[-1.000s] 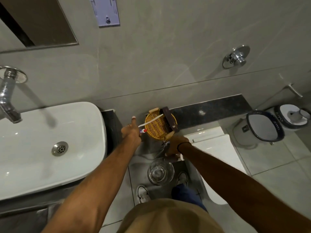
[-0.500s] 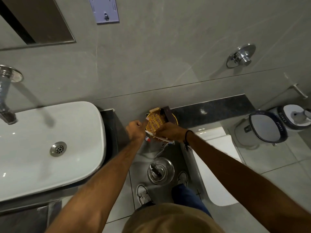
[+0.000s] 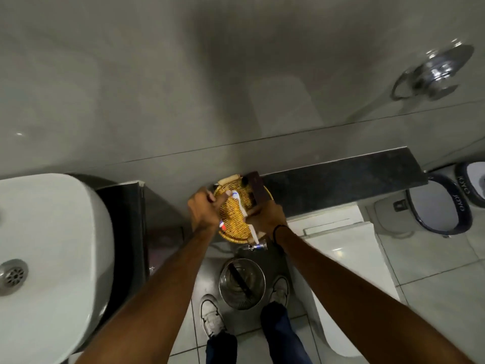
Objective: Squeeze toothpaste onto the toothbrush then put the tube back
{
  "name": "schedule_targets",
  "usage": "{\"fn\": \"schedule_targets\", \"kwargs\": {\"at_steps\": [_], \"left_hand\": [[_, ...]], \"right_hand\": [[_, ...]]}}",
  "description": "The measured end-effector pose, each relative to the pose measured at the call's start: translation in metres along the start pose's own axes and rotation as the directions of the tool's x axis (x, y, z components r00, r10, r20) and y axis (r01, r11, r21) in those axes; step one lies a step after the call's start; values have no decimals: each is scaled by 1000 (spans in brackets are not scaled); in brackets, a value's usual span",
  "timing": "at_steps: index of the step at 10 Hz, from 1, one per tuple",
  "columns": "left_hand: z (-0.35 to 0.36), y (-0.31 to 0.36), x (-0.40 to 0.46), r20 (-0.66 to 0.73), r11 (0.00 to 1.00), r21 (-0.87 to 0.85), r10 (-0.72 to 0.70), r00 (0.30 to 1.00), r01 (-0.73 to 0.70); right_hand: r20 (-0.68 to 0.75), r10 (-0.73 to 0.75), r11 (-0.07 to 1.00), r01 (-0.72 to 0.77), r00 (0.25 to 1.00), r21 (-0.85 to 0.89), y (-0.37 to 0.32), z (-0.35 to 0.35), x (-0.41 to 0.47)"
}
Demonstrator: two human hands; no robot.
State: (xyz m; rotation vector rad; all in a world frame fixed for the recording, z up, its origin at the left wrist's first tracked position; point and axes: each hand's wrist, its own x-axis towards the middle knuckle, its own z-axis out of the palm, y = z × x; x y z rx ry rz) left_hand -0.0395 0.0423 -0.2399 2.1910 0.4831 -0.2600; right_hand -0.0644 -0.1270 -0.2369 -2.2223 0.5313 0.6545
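A round wicker basket (image 3: 232, 222) sits on the dark ledge by the wall. My left hand (image 3: 203, 210) is closed on the toothpaste tube (image 3: 222, 225), whose red, blue and white end sticks out below the fist. My right hand (image 3: 266, 216) grips the white toothbrush (image 3: 245, 214) by its handle, held slanted over the basket. The brush head lies right by my left thumb. Blur hides whether any paste is on the bristles. A dark brown object (image 3: 258, 190) leans in the basket's far right side.
A white sink (image 3: 52, 245) with a drain is on the left. A white toilet cistern (image 3: 338, 232) stands under my right arm. A steel bucket (image 3: 241, 283) stands on the floor by my shoes. Two lidded bins (image 3: 438, 206) are at the right, a wall valve (image 3: 435, 72) above them.
My right hand took the toothbrush out of the basket and brought it over to my left hand. Both hands now meet above the basket. The view has shifted closer and to the right.
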Motion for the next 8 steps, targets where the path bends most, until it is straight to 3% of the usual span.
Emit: {"fn": "schedule_targets", "kwargs": {"at_steps": [1,3,5,6,7,8], "left_hand": [[31,-7,17,-97,998,-26,46,994,-48],[50,-21,30,-32,977,84,198,980,-195],[6,-6,7,-88,876,275,433,897,-396],[-33,17,-13,-8,806,289,541,841,-516],[-82,50,-28,44,612,356,744,667,-706],[-142,108,-40,81,319,440,917,390,-840]], "right_hand": [[-61,-72,996,68,996,-65,-2,23,32],[-108,-181,969,159,978,-191,3,35,49],[-215,-250,964,221,944,-150,-13,0,18],[-276,-296,954,269,914,-133,-39,-37,-10],[-334,-430,898,436,839,-63,-76,-86,-49],[-413,-541,800,600,733,15,-121,-147,-98]]}}
